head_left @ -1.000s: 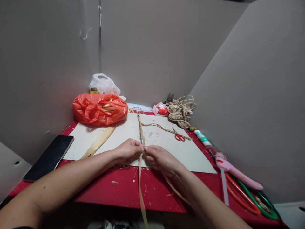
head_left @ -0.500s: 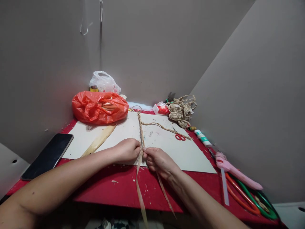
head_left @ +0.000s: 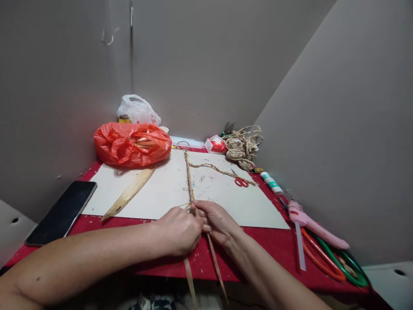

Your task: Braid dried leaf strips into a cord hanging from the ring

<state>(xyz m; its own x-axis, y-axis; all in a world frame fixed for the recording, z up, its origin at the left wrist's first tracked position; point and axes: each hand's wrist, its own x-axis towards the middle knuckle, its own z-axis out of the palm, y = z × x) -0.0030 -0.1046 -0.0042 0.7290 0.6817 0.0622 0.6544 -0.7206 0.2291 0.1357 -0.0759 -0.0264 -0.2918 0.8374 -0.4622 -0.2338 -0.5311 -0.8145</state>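
Note:
A braided cord (head_left: 189,174) of dry, straw-coloured fibre runs down the white board, its lower end at my hands. My right hand (head_left: 217,219) is closed, thumb and forefinger pinching the braid where the loose strands part. Beside and slightly below it, my left hand (head_left: 180,230) is closed round a flat fibre strand, with most of its fingers hidden from view. One pale strand (head_left: 189,280) hangs below my left hand past the table edge. Another strand (head_left: 217,267) dangles under my right hand. A thin strand end sticks out leftward above my left knuckles.
On the white board (head_left: 258,211) lie a dry husk leaf (head_left: 130,193), red-handled scissors (head_left: 241,181) and a twisted cord (head_left: 214,168). Around it are a phone (head_left: 61,213), a red plastic bag (head_left: 129,146), rope bundles (head_left: 240,148), a pink glue gun (head_left: 318,226) and a white-green tube (head_left: 271,183).
My left hand has moved down and right, from beside the braid to below it, closer to my right hand. My right hand still pinches the braid. The view has shifted slightly.

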